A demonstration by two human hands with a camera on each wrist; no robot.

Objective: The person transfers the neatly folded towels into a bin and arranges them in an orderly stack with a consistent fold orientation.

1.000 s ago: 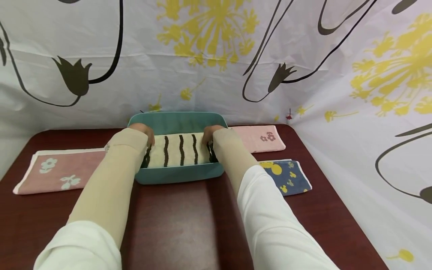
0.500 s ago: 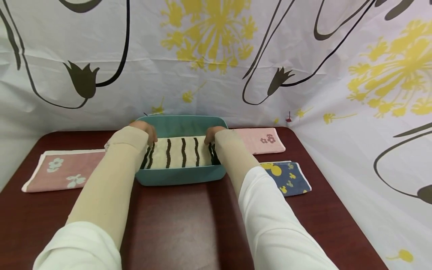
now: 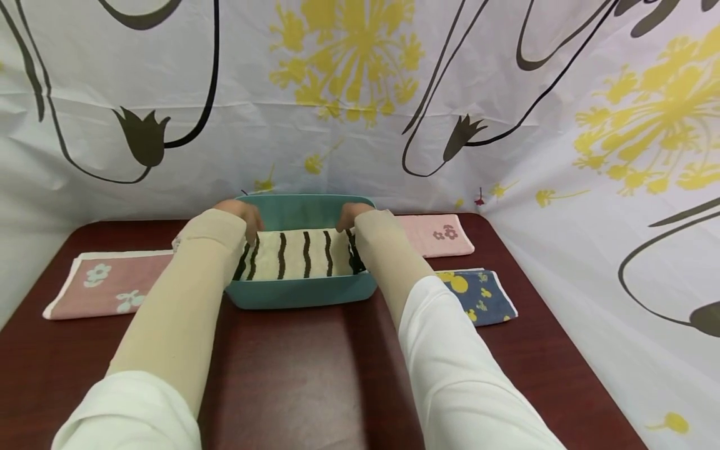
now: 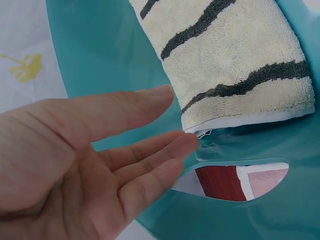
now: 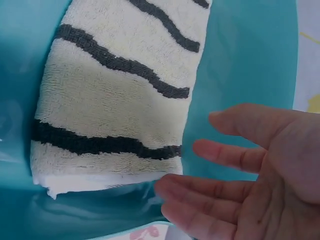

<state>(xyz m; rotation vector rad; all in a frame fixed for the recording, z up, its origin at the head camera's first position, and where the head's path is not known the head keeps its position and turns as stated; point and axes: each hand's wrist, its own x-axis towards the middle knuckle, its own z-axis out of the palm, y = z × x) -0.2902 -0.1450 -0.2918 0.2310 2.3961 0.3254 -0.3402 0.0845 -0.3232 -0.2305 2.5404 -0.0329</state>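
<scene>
A cream towel (image 3: 295, 256) with dark wavy stripes lies folded in a teal plastic basin (image 3: 300, 295). Over the basin's left end is my left hand (image 3: 245, 217); the left wrist view shows that hand (image 4: 95, 155) with thumb and fingers apart, fingertips right at a corner of the towel (image 4: 240, 47). At the opposite end, my right hand (image 3: 350, 216) hangs over the towel. Its fingers (image 5: 215, 187) are spread and loosely extended beside the towel's edge in the right wrist view. Nothing is between the thumb and fingers of either hand.
A pink flowered towel (image 3: 112, 281) lies left of the basin, partly behind my left sleeve. To the right are a light pink towel (image 3: 433, 234) and a blue-and-yellow one (image 3: 480, 297). Behind the brown table (image 3: 292, 375) hangs a patterned white curtain (image 3: 360, 156).
My fingers have come up a little from the towel's ends and loosened. The towel stays in the basin. The head view has shifted slightly.
</scene>
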